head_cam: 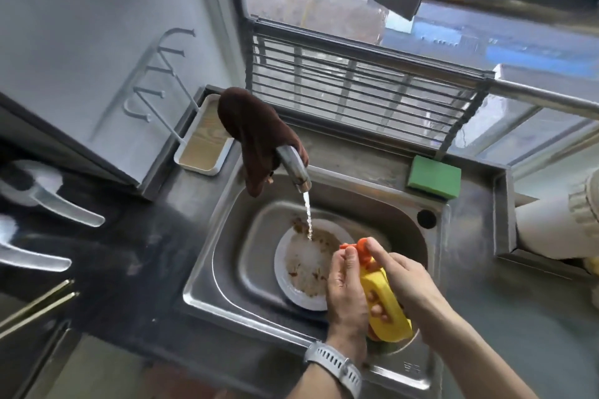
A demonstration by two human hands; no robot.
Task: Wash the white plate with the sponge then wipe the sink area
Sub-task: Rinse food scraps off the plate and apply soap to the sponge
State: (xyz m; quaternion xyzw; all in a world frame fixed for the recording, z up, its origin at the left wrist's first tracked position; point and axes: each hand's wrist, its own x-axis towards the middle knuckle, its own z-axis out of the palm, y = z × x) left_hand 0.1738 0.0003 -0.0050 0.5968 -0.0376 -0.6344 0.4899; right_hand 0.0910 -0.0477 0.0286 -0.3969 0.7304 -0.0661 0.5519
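Steel sink (207,272) below a barred window (356,81); both hands' (346,288) grip pinching a yellow bottle (385,308)

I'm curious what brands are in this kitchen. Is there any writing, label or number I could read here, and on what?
Nothing can be read.
Steel sink rim: a small stamped mark near the front edge, too blurred to read.
Yellow plastic bottle with orange cap: no label shows.
Green rectangular sponge: no print shows.

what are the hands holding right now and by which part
Both hold a yellow plastic bottle with an orange cap: the left hand grips its body with fingertips near the cap, and the right hand has fingers at the orange cap.
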